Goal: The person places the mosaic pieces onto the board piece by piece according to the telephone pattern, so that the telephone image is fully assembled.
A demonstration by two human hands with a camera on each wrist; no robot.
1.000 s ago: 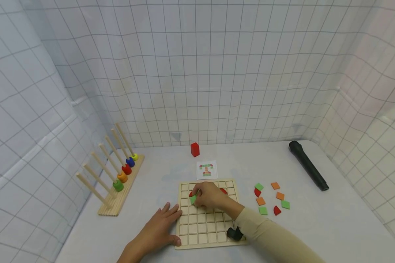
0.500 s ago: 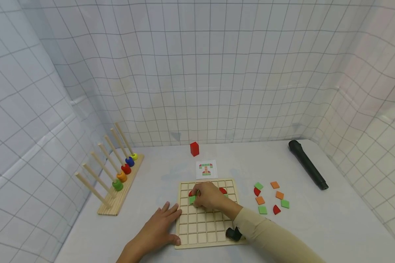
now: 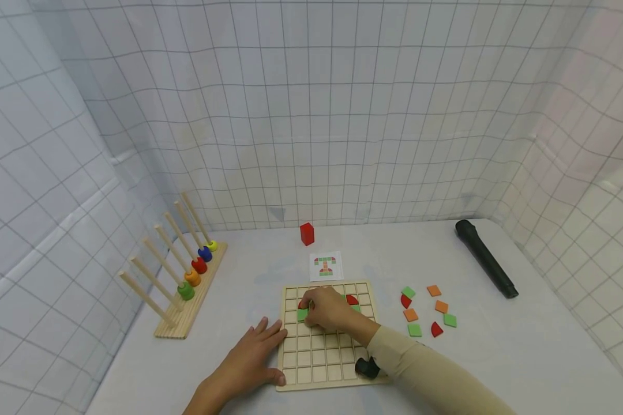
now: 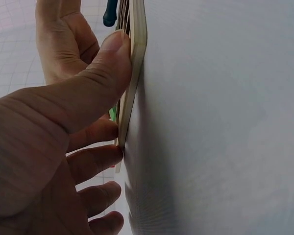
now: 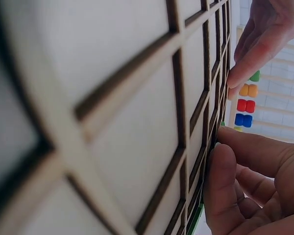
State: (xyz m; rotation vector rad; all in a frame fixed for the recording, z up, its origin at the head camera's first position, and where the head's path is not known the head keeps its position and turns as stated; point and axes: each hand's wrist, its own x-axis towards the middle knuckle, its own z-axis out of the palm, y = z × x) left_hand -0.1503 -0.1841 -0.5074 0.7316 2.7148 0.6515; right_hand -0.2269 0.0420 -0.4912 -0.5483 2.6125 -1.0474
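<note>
Pegged bead rack (image 3: 199, 302), left of the board. Left hand (image 3: 250, 364): fingers spread, thumb and fingertips against the left edge of the gridded board (image 3: 304, 359), nothing gripped. Green tile (image 3: 302, 315): square, no long axis, on the board's upper left, just left of the nearer right hand (image 3: 327, 308). Right fingertips: close together; any pinched piece, cannot tell. Bare squares: nearer the person. Loose tiles (image 3: 411, 314): right, off the board.

The head view looks forward and down from the near side, well above the table (image 3: 259, 271). The 2 wrist views sit low and close, rolled sideways: left toward the board (image 3: 311, 357)'s left edge, right across its face toward the rack (image 3: 200, 291). All 3 share the board, left grip (image 3: 251, 360) and right grip (image 3: 328, 309).
</note>
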